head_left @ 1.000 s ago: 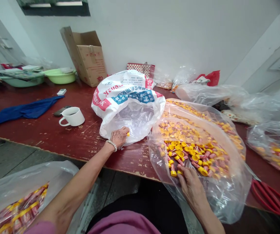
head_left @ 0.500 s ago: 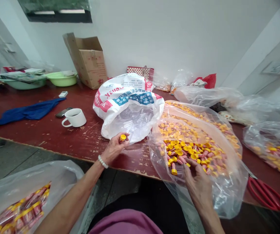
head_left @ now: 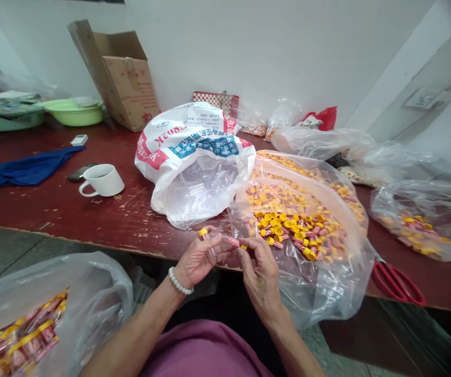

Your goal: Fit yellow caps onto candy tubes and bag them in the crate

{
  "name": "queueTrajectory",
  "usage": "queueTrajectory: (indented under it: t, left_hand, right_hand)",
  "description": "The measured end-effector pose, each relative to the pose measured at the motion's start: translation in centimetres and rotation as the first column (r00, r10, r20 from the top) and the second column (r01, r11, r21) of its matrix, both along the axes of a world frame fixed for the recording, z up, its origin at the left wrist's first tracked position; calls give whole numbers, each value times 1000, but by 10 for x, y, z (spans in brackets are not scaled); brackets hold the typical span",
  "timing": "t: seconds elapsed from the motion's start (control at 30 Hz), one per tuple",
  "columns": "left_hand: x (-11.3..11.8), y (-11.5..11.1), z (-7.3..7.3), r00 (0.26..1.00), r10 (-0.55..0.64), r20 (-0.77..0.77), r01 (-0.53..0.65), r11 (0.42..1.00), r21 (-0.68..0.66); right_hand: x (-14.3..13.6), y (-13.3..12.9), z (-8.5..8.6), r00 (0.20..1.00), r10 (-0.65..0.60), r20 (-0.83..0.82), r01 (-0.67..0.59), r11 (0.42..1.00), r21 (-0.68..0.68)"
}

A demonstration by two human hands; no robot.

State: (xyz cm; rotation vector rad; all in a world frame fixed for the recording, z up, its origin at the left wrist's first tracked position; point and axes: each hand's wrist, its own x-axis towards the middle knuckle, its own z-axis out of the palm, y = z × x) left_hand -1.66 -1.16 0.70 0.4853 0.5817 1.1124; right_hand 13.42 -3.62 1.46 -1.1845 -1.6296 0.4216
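Observation:
My left hand (head_left: pixel 201 259), with a beaded bracelet at the wrist, grips a small yellow-capped piece (head_left: pixel 203 234) near the table's front edge. Beside it my right hand (head_left: pixel 260 264) pinches a red-patterned piece with a yellow end (head_left: pixel 234 242), whose tip reaches the left fingers. Many yellow and red pieces (head_left: pixel 288 225) lie in an open clear plastic bag (head_left: pixel 327 296) to the right. Behind my left hand stands a white printed bag (head_left: pixel 194 196), its mouth open towards me.
A white mug (head_left: pixel 105 180), a blue cloth (head_left: pixel 24 170) and a cardboard box (head_left: pixel 131 89) are on the left of the red table (head_left: pixel 131 220). Red-handled scissors (head_left: pixel 398 283) lie at the right edge. Another bag of pieces (head_left: pixel 21 345) is at the lower left.
My right hand has left the pile and moved left with a piece, meeting my left hand. My left hand still holds its piece. The camera view has shifted.

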Motion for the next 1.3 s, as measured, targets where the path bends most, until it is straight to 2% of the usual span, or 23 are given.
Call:
queueTrajectory:
  t: [0.1,0.17,0.27,0.33,0.43,0.53,0.67,0.8,1.0,1.17,1.3]
  left_hand:
    - [1,-11,0,981,-115,-155,119,993,15]
    - [4,-18,3,949,-211,-233,227,973,46]
    - [10,-23,9,932,-279,-232,305,948,85]
    - [12,-23,11,944,-269,-192,286,956,67]
    - [13,-21,12,960,-227,-163,236,971,37]
    - [12,-19,9,959,-241,-147,248,968,29]
    - [13,-20,5,957,-272,-99,270,962,-29]
    - [16,-21,4,959,-271,-88,265,962,-72]
    - [16,-24,7,963,-257,-77,256,966,-34]
    - [14,-23,14,972,-224,-78,226,974,17]
    - [13,-22,20,974,-217,-62,220,974,45]
  right_hand:
    - [8,4,-1,998,-20,-52,15,996,-91]
    - [11,6,0,998,17,-64,-27,987,-159]
    - [13,5,4,992,117,-55,-127,958,-255]
    - [15,3,6,988,150,-31,-152,949,-277]
    - [19,-1,7,975,207,79,-187,959,-213]
    - [21,-4,6,946,282,160,-250,948,-197]
    - [18,-7,5,946,257,198,-214,953,-216]
    - [15,-8,8,956,219,194,-175,960,-219]
    - [17,-6,12,945,290,153,-255,944,-211]
    - [13,-6,4,946,310,93,-288,937,-198]
    - [10,-8,-2,958,277,76,-258,946,-197]
